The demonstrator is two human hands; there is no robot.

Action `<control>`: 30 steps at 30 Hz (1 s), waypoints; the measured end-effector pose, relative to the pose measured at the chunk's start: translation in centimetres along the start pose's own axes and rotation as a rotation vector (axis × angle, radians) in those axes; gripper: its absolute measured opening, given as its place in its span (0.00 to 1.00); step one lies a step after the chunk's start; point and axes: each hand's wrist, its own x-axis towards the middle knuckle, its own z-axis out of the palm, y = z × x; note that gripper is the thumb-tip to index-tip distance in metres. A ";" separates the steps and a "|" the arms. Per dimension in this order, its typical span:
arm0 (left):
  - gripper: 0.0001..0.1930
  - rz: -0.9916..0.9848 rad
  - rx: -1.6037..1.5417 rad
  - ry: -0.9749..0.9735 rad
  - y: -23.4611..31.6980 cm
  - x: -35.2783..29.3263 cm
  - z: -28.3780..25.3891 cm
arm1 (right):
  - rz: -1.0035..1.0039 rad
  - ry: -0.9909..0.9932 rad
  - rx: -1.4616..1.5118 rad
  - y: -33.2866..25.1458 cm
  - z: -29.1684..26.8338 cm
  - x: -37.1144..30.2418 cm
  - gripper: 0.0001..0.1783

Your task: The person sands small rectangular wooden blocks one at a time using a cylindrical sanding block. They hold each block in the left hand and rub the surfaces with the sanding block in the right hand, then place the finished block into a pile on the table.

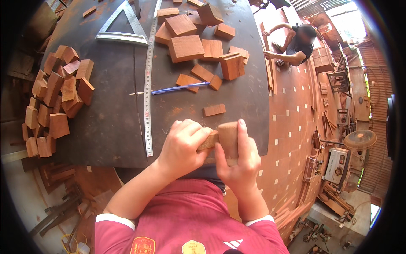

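Note:
Close to my body, over the near edge of the dark table [114,139], both my hands hold pieces of wood. My left hand [182,144] is closed around a small wooden block [208,142]. In my right hand [242,161] is a larger, paler wooden block [228,137], gripped between the thumb and fingers. The two blocks meet or nearly meet between my hands; whether they touch I cannot tell. Just beyond them a small reddish block [214,110] lies on the table. Farther off rests a blue pen [179,88], partly over another block.
A heap of wooden blocks [53,91] sits at the table's left edge, and more blocks [186,48] lie at the far right. A measuring tape [148,93] runs lengthwise beside a metal triangle square [122,36]. Another person [296,46] crouches on the tiled floor [287,127] at right.

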 end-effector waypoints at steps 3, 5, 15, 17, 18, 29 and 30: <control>0.21 -0.015 -0.015 -0.003 0.3 0.2 -0.1 | -0.038 0.006 0.018 0.0 -0.8 -2.2 0.41; 0.21 -0.024 -0.026 -0.008 0.6 -0.2 0.2 | -0.047 -0.003 0.033 0.2 -1.1 -2.6 0.42; 0.20 -0.015 -0.017 0.017 0.2 -0.2 0.2 | -0.101 -0.051 0.009 -0.8 -1.3 -2.3 0.42; 0.20 -0.006 -0.022 0.013 0.2 -0.2 0.2 | -0.101 -0.051 0.011 -0.9 -1.3 -2.3 0.42; 0.20 -0.002 -0.025 0.011 0.2 -0.2 0.3 | -0.096 -0.047 0.001 -0.8 -0.9 -1.4 0.42; 0.20 0.001 -0.013 0.034 0.1 -0.4 0.6 | -0.105 -0.027 -0.094 -1.0 -0.7 -1.7 0.41; 0.20 0.012 -0.005 0.039 0.0 -0.5 0.7 | -0.111 -0.018 -0.111 -0.9 -0.3 -0.9 0.41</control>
